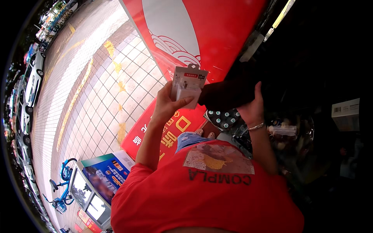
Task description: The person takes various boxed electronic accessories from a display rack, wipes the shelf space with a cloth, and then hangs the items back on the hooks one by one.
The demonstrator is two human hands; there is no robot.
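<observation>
My left hand (166,100) grips a retail hang-tab pack (189,88) by its left side and lower part, the thumb pressed on the front. The pack has a grey-white card with a red printed strip and a clear or white box-shaped front. To its right, my right hand (253,110) supports a dark brown, soft-looking thing (225,94), perhaps cloth, with the thumb raised along its far right side and the fingers hidden. The dark thing's left end meets or overlaps the pack's right edge; whether they touch I cannot tell.
A tall red and white panel (215,38) stands ahead, and a red printed surface (151,128) lies left of my legs. Several capped bottles (224,118) are packed below my right hand. A glass-paned cabinet (93,201), a blue bicycle (61,183) and parked cars (30,84) are left. A white carton (346,115) sits right, in shadow.
</observation>
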